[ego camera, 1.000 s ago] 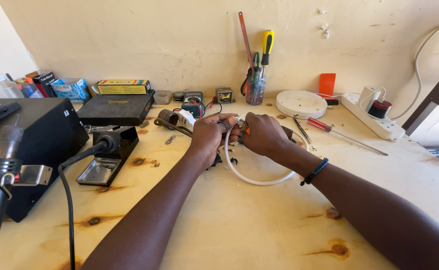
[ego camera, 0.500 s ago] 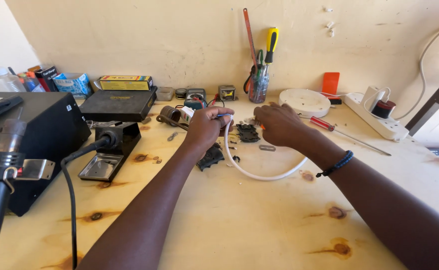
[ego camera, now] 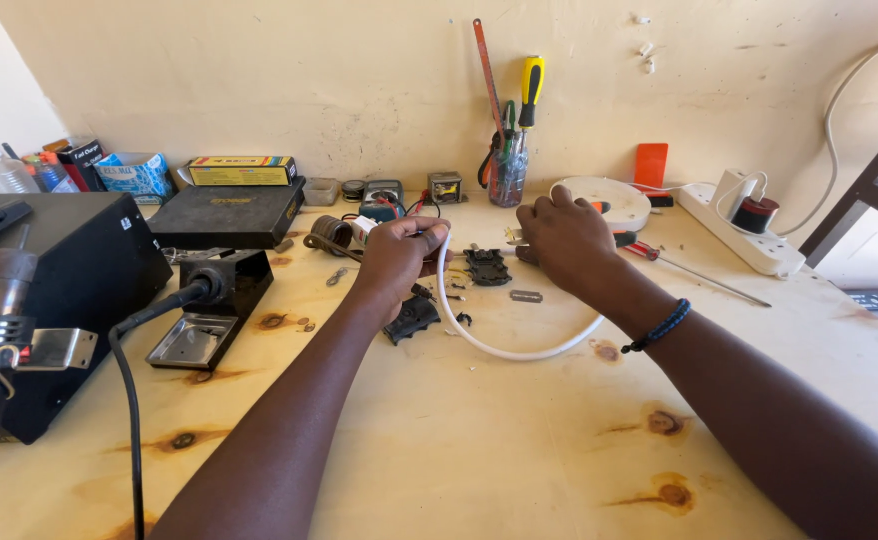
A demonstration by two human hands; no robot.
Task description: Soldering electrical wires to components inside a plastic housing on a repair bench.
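Pale plywood workbench (ego camera: 479, 450) with dark knots, set against a cream plaster wall (ego camera: 259, 70). At far left, a black box-shaped unit (ego camera: 49, 290); beside it a black iron stand (ego camera: 214, 300) with a metal tray. Along the wall: a flat black case (ego camera: 227, 212), a white power strip (ego camera: 734, 225), a round white disc (ego camera: 599, 200), and a jar of tools (ego camera: 506, 170). At centre, a white cable (ego camera: 504, 335) loops over the bench. The left hand (ego camera: 399, 262) pinches its upper end between curled fingers. The right hand (ego camera: 569, 240) rests knuckles-up beside a black plug part (ego camera: 486, 266); whether its fingers grip anything cannot be told.
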